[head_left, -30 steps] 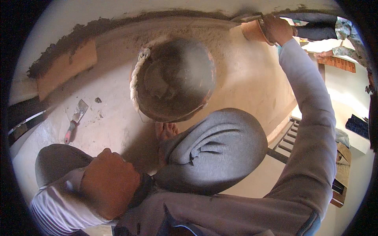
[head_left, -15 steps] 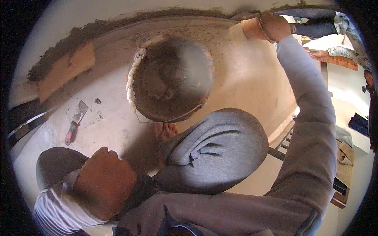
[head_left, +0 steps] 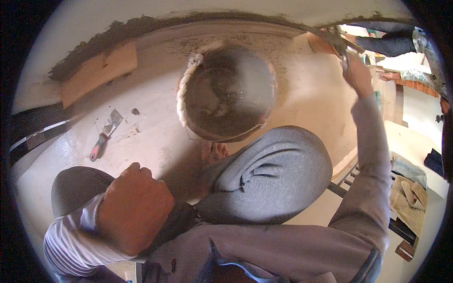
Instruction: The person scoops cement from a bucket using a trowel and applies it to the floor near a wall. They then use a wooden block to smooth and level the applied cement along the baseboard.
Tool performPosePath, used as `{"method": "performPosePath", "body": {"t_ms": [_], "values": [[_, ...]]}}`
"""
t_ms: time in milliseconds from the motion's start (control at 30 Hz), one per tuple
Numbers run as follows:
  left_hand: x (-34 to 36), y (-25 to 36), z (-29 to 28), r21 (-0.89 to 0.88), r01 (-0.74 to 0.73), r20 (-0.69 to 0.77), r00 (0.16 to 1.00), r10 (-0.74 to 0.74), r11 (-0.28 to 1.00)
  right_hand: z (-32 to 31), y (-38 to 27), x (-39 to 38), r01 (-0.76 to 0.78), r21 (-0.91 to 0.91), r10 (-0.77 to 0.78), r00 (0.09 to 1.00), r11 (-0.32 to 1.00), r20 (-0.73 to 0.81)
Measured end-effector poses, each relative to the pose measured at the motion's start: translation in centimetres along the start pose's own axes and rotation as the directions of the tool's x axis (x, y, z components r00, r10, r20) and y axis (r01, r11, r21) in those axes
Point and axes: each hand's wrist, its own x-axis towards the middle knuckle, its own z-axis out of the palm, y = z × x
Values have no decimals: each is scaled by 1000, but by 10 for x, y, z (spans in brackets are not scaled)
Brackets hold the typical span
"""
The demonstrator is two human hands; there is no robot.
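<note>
At the upper right, my right hand (head_left: pixel 357 78) reaches out, closed round what looks like a trowel (head_left: pixel 338 43); its dark grey blade is blurred and partly hidden. The blade is beside an orange-brown piece (head_left: pixel 320 44), like a tile or brick, by the foot of the wall. My left hand (head_left: pixel 134 207) rests at my left knee, its fingers curled in a fist; the palm side is hidden. Between my right knee and the wall stands a round bucket (head_left: pixel 226 92) with a pale rope handle (head_left: pixel 187 89) and a dark, wet-looking inside.
A scraper (head_left: pixel 106 134) with a red and black handle lies on the floor at left, near crumbs of mortar. A tan board (head_left: pixel 101 73) leans by the wall, under a rough dark mortar strip (head_left: pixel 113 35). At far right are another person's arm (head_left: pixel 413 75) and folded cloth (head_left: pixel 408 195).
My right hand has drawn back from the orange-brown piece, and a dark blade now shows by its fingers. The view has shifted, so the bucket and scraper appear farther right. My left fist stays put.
</note>
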Motion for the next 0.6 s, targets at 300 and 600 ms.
{"method": "performPosePath", "body": {"t_ms": [300,600], "values": [[53,-74,19,-357,251,-123,942,-312,899,-24,-188,-110,-593,770,133,804,235,579],[140,-112,57,-207,80,-335,931,-147,975,-93,-185,-148,-357,854,140,934,378,328]]}}
